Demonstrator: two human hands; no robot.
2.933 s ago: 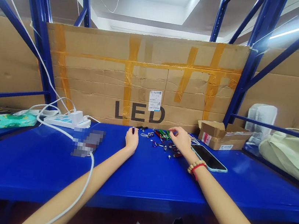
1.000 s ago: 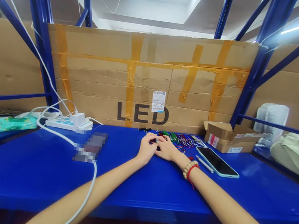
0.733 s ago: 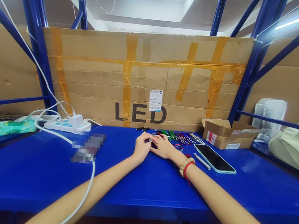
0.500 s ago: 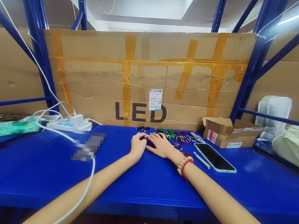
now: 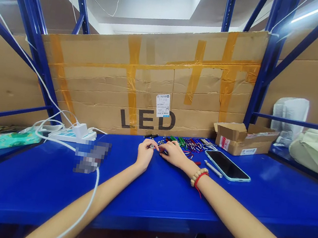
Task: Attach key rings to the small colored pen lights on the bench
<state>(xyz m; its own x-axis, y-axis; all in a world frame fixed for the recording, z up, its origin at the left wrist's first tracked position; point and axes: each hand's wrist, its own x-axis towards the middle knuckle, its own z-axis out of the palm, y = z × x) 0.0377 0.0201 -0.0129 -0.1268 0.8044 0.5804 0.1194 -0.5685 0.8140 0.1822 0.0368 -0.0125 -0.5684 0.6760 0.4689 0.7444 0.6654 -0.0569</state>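
My left hand (image 5: 144, 155) is closed over the blue tabletop, its fingers curled round a small metallic piece (image 5: 152, 146) with a shiny round end. Most of that piece is hidden in the fingers. Just to its right, my right hand (image 5: 173, 153) has bent fingers with thumb and forefinger close together; something small and dark may be between them, too small to name. Beyond the right hand lies a pile of small coloured metal pieces (image 5: 195, 144), green, purple, red and silver. Two black pieces (image 5: 151, 136) lie apart behind the left hand.
On the right are a phone (image 5: 227, 166), a white pen (image 5: 212, 168) and an open cardboard box (image 5: 243, 140). A power strip (image 5: 70, 135) with a charger and white cables (image 5: 94, 188) occupies the left. A large cardboard panel (image 5: 105, 99) stands at the back between blue posts.
My right hand's fingers, spread flat before, are now bent in, with thumb and forefinger drawn together. My left hand keeps the metallic piece, turned slightly. The view has shifted a little.
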